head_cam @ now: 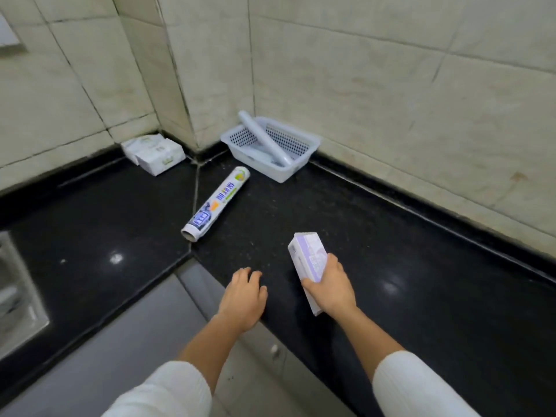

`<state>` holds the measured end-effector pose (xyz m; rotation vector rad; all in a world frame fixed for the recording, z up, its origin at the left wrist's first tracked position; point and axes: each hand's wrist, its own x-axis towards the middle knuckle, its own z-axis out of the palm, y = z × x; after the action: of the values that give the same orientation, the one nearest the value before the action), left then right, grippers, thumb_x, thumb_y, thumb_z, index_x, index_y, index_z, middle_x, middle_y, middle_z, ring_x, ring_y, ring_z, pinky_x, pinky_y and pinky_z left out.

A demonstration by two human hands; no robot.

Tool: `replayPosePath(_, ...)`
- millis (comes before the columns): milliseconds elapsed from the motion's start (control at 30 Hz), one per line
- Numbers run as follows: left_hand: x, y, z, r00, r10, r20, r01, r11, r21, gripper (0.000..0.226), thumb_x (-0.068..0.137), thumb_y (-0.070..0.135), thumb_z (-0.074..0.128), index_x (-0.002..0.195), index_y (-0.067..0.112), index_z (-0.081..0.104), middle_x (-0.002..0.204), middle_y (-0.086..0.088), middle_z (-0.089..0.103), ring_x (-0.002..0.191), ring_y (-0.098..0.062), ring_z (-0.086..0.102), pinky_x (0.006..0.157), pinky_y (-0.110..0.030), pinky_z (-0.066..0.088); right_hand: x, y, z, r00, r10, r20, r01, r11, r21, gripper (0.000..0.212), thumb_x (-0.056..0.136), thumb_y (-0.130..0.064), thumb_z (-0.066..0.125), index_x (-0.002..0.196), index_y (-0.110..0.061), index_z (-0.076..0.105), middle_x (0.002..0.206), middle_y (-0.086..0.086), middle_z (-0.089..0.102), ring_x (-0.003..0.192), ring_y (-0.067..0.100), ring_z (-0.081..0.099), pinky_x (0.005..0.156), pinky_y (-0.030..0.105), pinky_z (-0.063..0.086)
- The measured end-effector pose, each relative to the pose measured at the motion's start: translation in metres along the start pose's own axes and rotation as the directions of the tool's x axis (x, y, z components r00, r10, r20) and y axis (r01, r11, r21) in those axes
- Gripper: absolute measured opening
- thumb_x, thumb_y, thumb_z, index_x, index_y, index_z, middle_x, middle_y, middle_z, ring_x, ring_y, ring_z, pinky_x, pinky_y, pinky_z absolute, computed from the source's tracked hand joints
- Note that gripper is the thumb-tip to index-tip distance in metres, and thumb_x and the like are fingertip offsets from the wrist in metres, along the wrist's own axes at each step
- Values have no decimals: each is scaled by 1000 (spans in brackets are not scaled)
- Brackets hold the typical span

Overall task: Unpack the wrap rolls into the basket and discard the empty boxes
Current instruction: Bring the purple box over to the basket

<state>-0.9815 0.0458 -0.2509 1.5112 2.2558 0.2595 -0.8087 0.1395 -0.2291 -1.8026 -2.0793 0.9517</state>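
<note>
My right hand (331, 288) grips a long white and purple wrap box (308, 260) near the front of the black counter, its far end raised. My left hand (245, 291) rests empty on the counter's front edge, fingers slightly apart. A white perforated basket (304, 145) stands in the corner against the wall, with a pale wrap roll (264, 138) leaning across it and sticking out over the back rim. A printed wrap roll (218, 203) with blue and green lettering lies on the counter between the basket and my hands.
Two white packets (153, 153) lie against the tiled wall to the left of the corner. A steel sink (18, 296) is at the far left. Grey cabinet fronts (126, 350) run below the counter edge.
</note>
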Motion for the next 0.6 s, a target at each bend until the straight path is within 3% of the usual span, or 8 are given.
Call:
replayPosePath(200,68,-47,-36,1000,7,-13,-8,996,-91,46,101,34,37,144,16,37,155,-9,30,144,-23,22,116,-38,28,61,-76,32,999,-37,7,37,999,-26,66,74,-39,70,126,-19,37,126,4,51,111,26,54,84,43,53)
replayPosePath(433,171,-69,-88,986,39,-164,-81,963,-259,37,100,30,42,132,15,50,135,-6,54,127,-23,45,108,-37,36,153,-141,42,986,-161,-48,165,981,104,65,71,-39,71,125,-20,40,122,1,53,105,21,55,82,41,52)
replayPosePath(533,207,-68,-115,985,-49,-168,-40,873,-486,34,99,28,47,129,13,55,128,-6,61,118,-21,55,101,-32,41,185,-168,39,983,-180,-35,183,947,266,67,65,-39,77,122,-29,43,111,-11,55,98,11,57,68,26,52)
replayPosePath(600,226,-68,-137,992,-92,-84,8,721,-693,29,97,32,51,124,23,55,122,1,63,106,-10,60,90,-26,45,204,-188,39,987,-164,2,149,905,398,65,59,-39,82,112,-30,46,107,-15,58,94,4,59,61,16,46)
